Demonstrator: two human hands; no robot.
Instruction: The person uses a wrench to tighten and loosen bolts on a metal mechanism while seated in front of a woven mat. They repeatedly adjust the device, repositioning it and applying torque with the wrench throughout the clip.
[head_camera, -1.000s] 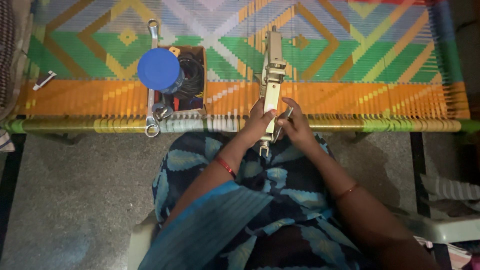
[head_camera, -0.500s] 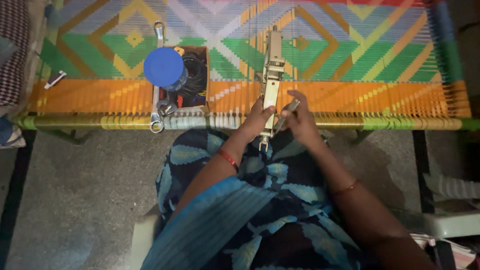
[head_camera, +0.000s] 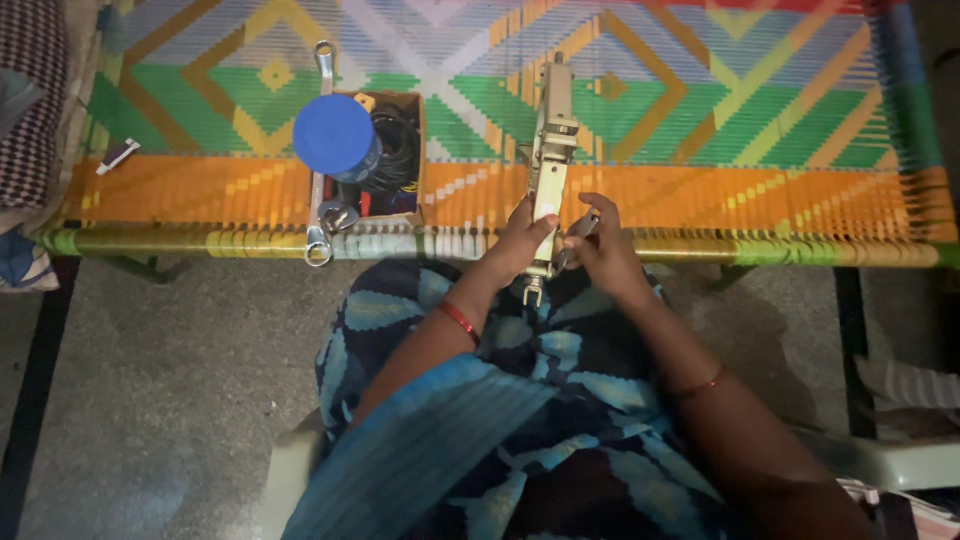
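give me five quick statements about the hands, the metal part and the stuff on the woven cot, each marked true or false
1. The left hand grips the long pale metal part that lies across the colourful woven cot. True.
2. The right hand is resting empty on the lap. False: it is up beside the metal part and holds a small silvery tool.
3. A round blue lid sits at the open cardboard box. True.
4. The long steel spanner lies on the grey floor. False: it lies on the cot, left of the box.
5. The left wrist has a red bangle. True.
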